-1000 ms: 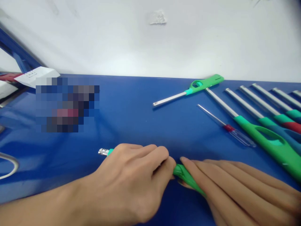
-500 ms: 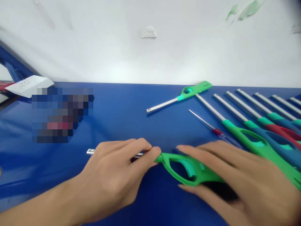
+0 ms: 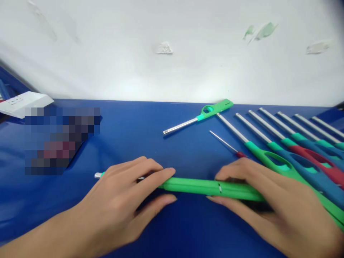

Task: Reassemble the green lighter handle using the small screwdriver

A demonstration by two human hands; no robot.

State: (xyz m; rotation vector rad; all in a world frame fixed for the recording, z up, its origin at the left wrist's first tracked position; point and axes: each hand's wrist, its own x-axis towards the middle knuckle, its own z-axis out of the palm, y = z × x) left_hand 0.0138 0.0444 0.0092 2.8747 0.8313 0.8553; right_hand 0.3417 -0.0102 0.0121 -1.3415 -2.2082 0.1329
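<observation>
A green gas lighter [image 3: 199, 188] lies crosswise in front of me, turned so its narrow edge with a small dark slot faces up. My left hand [image 3: 129, 197] is wrapped over its metal tube; the index finger rests near the front of the handle, and the thumb is spread below. The tube's tip pokes out to the left of the knuckles. Around the rear of the handle, my right hand [image 3: 271, 200] holds it between thumb and fingers. Just beyond that hand lies a screwdriver [image 3: 224, 141], its handle mostly hidden.
Another green lighter [image 3: 215, 109] lies near the wall on the blue table [image 3: 134, 143]. Several lighters in green, blue and red, including a red one [image 3: 313, 154], form a slanted row at right. A pixelated dark object [image 3: 80, 136] and a white box [image 3: 29, 104] are at left.
The lighter in my hands has rolled from showing its open trigger loop to showing its narrow edge. My left thumb has moved away from the fingers. The view has shifted slightly.
</observation>
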